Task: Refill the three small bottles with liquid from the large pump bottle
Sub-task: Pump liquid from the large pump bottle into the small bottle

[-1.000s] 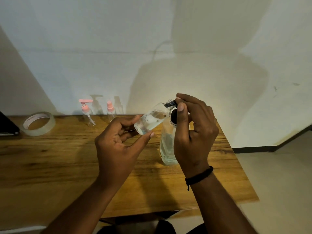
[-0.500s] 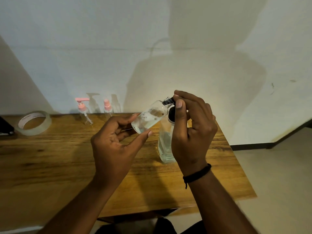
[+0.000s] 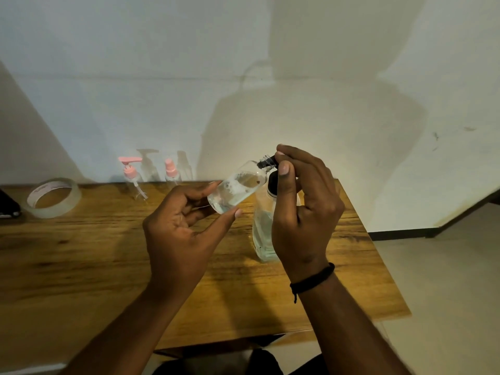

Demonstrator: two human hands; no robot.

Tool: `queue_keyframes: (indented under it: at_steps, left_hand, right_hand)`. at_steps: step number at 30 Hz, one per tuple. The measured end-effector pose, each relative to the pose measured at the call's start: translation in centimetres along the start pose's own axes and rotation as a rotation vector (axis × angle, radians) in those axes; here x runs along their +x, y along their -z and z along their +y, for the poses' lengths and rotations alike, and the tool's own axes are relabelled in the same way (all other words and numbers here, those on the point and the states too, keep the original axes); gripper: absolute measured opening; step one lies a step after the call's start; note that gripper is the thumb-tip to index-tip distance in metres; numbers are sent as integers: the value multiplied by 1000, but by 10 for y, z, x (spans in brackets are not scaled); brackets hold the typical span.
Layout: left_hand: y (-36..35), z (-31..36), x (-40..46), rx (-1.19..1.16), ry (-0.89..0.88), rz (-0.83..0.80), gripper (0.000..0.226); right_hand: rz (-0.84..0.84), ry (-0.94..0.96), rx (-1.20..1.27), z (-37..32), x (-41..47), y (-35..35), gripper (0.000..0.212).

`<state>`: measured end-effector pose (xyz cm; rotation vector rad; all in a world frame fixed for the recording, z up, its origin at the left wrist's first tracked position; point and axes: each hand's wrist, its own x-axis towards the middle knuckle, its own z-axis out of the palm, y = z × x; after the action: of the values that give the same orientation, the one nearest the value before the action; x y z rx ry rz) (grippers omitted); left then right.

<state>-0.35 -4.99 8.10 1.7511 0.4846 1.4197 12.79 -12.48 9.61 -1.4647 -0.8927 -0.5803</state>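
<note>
My left hand point(image 3: 178, 228) holds a small clear bottle point(image 3: 235, 189) by its base, tilted so that its open neck points up and right. Clear liquid with bubbles lies in its lower part. My right hand point(image 3: 300, 209) is curled over the black pump head of the large clear pump bottle point(image 3: 263, 234), which stands on the wooden table point(image 3: 81, 266). The black nozzle reaches into the small bottle's neck. Two more small clear bottles stand at the back by the wall, one with a pink pump point(image 3: 131, 177) and one with a pink spray top point(image 3: 171, 171).
A roll of clear tape point(image 3: 52, 197) lies at the table's back left. A dark object point(image 3: 8, 204) shows at the left edge. The white wall runs close behind the table. The table's right edge drops to a pale floor point(image 3: 433, 293).
Both hands and the small bottle keep their pose at the pump nozzle. The view has shifted slightly; nothing else has moved.
</note>
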Motion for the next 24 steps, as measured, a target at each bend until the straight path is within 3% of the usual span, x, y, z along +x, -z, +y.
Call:
queue_keyframes:
  at_steps: [24]
  left_hand:
    - [0, -2, -1, 6, 6, -13, 46]
  right_hand:
    - [2, 14, -34, 0, 2, 3, 23]
